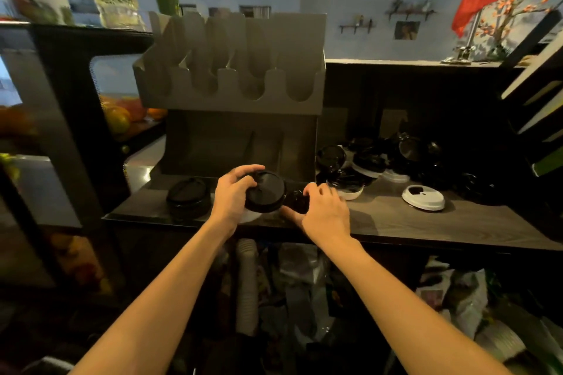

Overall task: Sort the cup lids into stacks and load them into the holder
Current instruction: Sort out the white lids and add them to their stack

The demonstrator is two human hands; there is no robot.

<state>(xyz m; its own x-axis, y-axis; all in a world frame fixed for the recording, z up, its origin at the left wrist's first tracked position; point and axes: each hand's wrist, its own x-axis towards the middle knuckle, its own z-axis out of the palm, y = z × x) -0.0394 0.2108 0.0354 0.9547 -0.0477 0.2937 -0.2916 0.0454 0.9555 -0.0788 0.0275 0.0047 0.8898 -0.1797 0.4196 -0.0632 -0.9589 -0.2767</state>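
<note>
Several thin black lids [265, 191], likely light, springy and slick, sit stacked in the left hand [233, 195] above the counter [426, 222], gripped by their rims, while the right hand [324, 211] pinches a single lid [300, 200] alongside.

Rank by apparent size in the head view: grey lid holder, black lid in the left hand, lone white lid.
1. Grey lid holder.
2-3. Black lid in the left hand and lone white lid look alike; unranked.
</note>
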